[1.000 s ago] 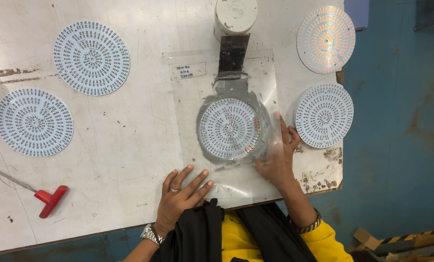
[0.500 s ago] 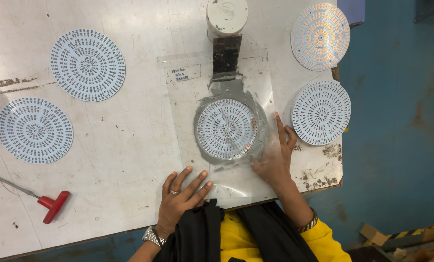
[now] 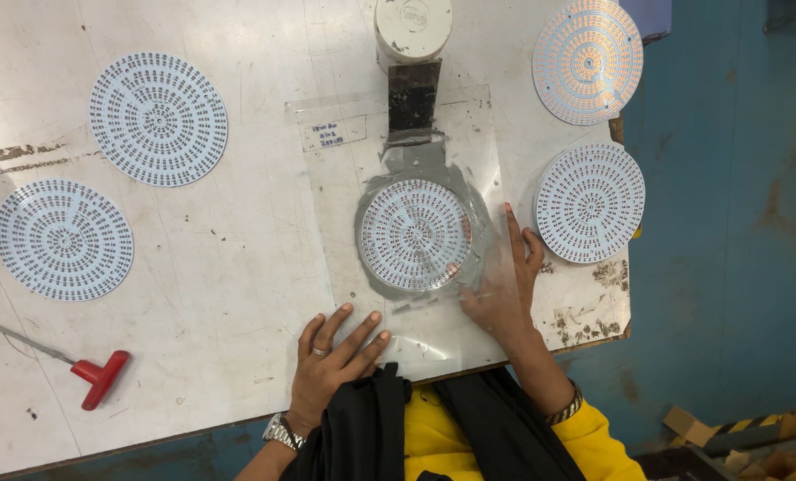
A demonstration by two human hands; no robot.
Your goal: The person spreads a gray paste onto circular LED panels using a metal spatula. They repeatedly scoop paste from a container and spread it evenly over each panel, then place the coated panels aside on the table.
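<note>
Two hands pressed flat on a clear stencil sheet over a round circuit board.

A scuffed white metal table (image 3: 238, 267) fills the view, with a blue floor to the right. A clear rectangular plastic sheet (image 3: 469, 134) is laid at its near middle, grey paste smeared around a round white circuit board (image 3: 416, 234) beneath it; a small white rectangular label (image 3: 331, 134) is stuck at the sheet's far left corner. Four more round boards are spread about: two at the left (image 3: 158, 118) (image 3: 63, 239), two at the right (image 3: 590, 202) (image 3: 587, 60). A white cylindrical tub (image 3: 413, 27) stands at the far edge above a dark flat scraper (image 3: 413, 100). A red T-handled tool (image 3: 95, 374) lies near left. The left hand (image 3: 331, 365) is spread open on the sheet's near edge; the right hand (image 3: 505, 289) lies open, flat, just right of the board.
</note>
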